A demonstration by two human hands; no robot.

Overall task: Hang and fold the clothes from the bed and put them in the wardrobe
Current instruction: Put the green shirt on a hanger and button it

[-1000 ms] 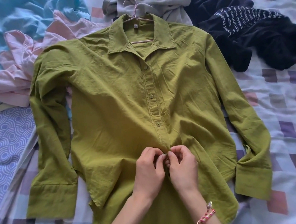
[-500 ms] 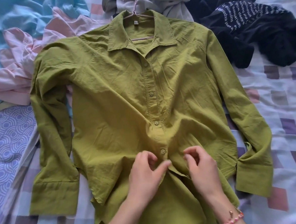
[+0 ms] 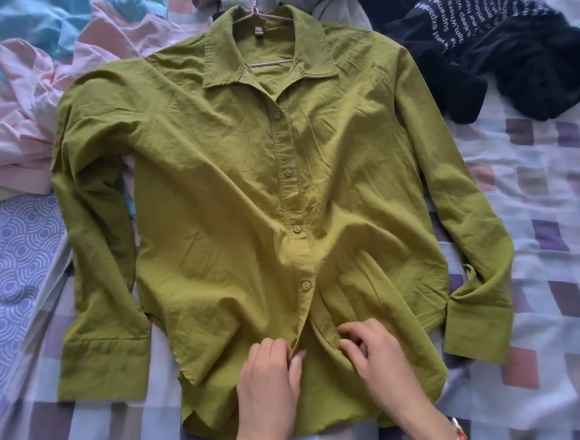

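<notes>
Head view: your green shirt [image 3: 211, 191] lies flat on the checked bed sheet [image 3: 555, 201], with a pink hanger [image 3: 272, 63] in its collar.
Change: your hands were together at a button [image 3: 306, 285]; that button is done up now, and both hands have slid nearer, toward the hem.
Left hand [image 3: 267, 379]: pinches the left front edge.
Right hand [image 3: 377, 354]: curls on the right front edge, a little apart from the left.
Meaning: you likely have one more button to do, then the wardrobe.
Waiting: pink shirt [image 3: 33, 100] far left, dark top [image 3: 510, 49] far right.
</notes>
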